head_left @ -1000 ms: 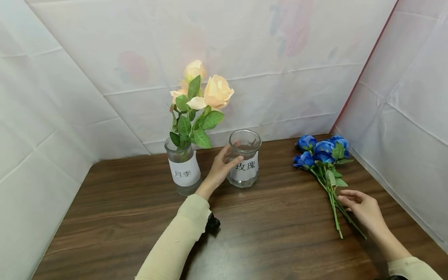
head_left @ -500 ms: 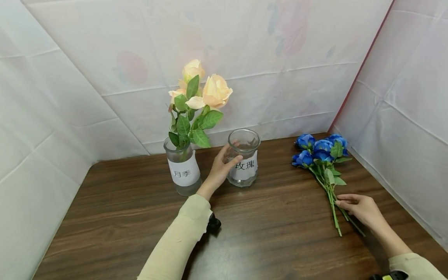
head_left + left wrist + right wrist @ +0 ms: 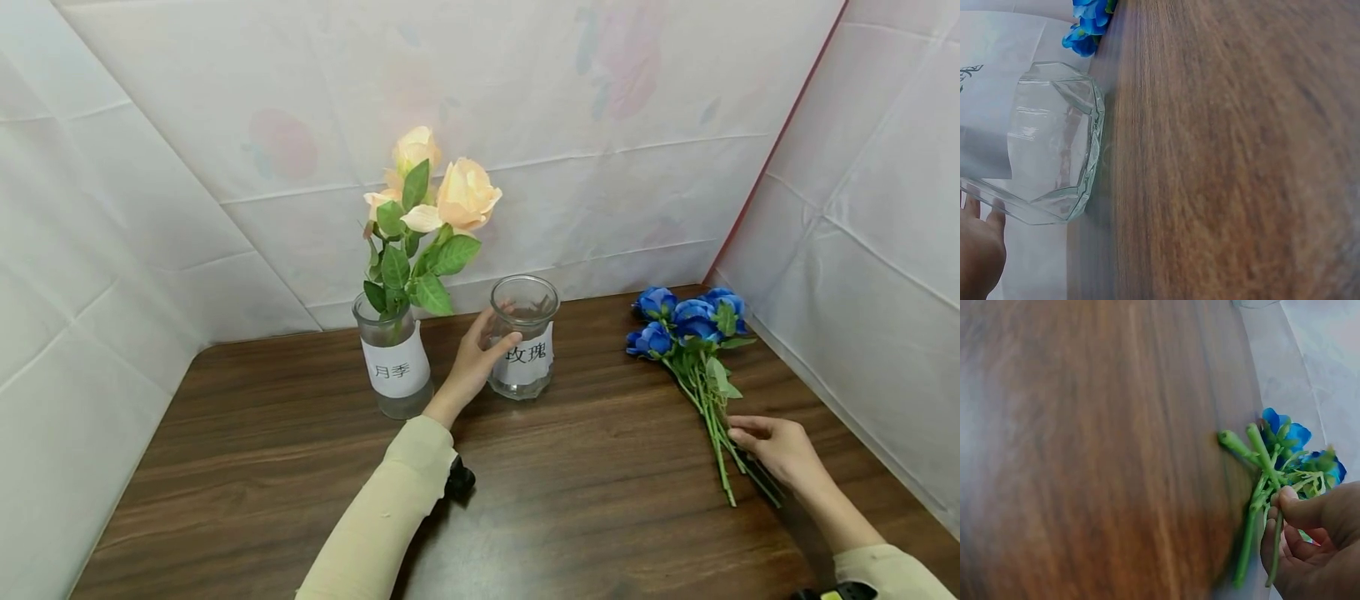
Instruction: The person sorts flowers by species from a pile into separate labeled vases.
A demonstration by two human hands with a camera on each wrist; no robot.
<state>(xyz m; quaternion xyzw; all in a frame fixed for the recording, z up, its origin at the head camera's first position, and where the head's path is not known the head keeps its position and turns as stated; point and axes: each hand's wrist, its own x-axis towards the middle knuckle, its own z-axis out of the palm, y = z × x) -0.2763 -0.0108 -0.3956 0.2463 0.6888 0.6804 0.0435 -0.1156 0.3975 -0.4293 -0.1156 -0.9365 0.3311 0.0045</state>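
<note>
My left hand (image 3: 476, 354) grips the left side of a clear glass vase (image 3: 524, 304), thumb in front and fingers at the back. The vase stands upright and bears a white label (image 3: 527, 357) with black characters. In the left wrist view the hand (image 3: 982, 253) is partly cut off beside the faceted glass base. At the right, several blue artificial flowers (image 3: 692, 321) with green stems lie bunched. My right hand (image 3: 780, 446) pinches one stem (image 3: 1277, 540) between thumb and fingers, near the middle of the bunch; the other stems cross close beside it.
Left of the held vase stands a taller glass vase (image 3: 397, 362), labelled, with peach roses (image 3: 467, 196) and green leaves. All rests on a dark wooden table (image 3: 585, 500). White cloth walls (image 3: 570, 125) rise behind and on both sides.
My right hand has closed in on the stems and now pinches one. That flower's stem and leaves have shifted and raised slightly. The left hand stays on the vase.
</note>
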